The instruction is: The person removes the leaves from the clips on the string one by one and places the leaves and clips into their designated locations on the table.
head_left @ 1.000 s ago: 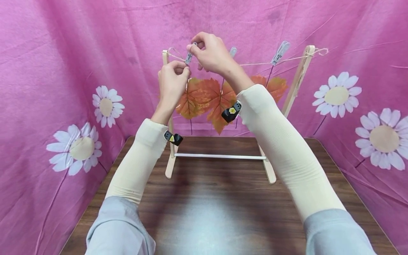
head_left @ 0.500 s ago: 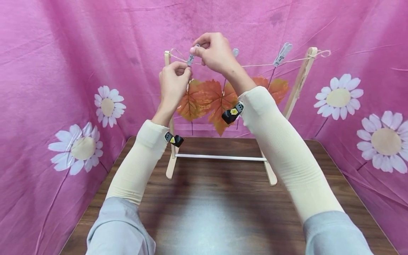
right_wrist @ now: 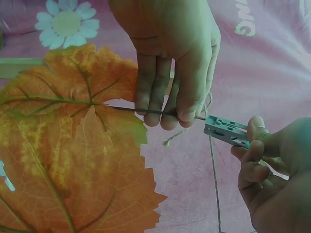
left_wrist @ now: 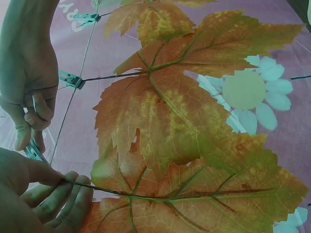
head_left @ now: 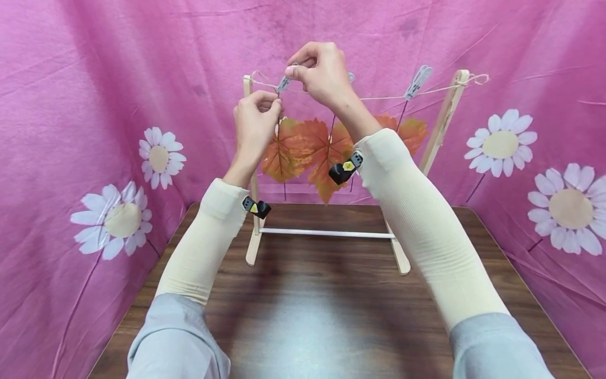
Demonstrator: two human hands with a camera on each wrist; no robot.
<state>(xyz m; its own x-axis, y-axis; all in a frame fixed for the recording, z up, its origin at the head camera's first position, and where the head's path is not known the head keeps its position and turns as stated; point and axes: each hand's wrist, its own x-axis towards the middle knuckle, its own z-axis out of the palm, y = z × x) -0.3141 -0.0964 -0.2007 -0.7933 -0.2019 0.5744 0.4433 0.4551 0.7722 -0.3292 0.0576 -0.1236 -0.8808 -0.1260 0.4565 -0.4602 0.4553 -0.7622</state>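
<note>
My left hand (head_left: pixel 255 123) pinches the thin dark stem (right_wrist: pixel 124 108) of an orange-green artificial maple leaf (left_wrist: pixel 180 199), which hangs below the fingers. Just above, my right hand (head_left: pixel 325 73) pinches the handle end of a grey clothespin (right_wrist: pixel 226 131) between thumb and fingers. The clothespin's nose meets the twine (right_wrist: pixel 215 179) and the stem's upper end, as the right wrist view shows. A short bit of stem shows between the left fingertips and the clothespin.
Further along the twine, a second clothespin (left_wrist: pixel 72 79) and a third clothespin (head_left: pixel 417 83) hold leaves by their stems. Wooden posts (head_left: pixel 444 118) carry the twine, with a white rod (head_left: pixel 326 232) joining them low over the brown table (head_left: pixel 307 316). Pink flowered cloth (head_left: pixel 199 68) surrounds it.
The right hand and its clothespin have risen slightly from the left fingertips, and more of the stem shows between them. The left hand keeps its pinch on the stem.
</note>
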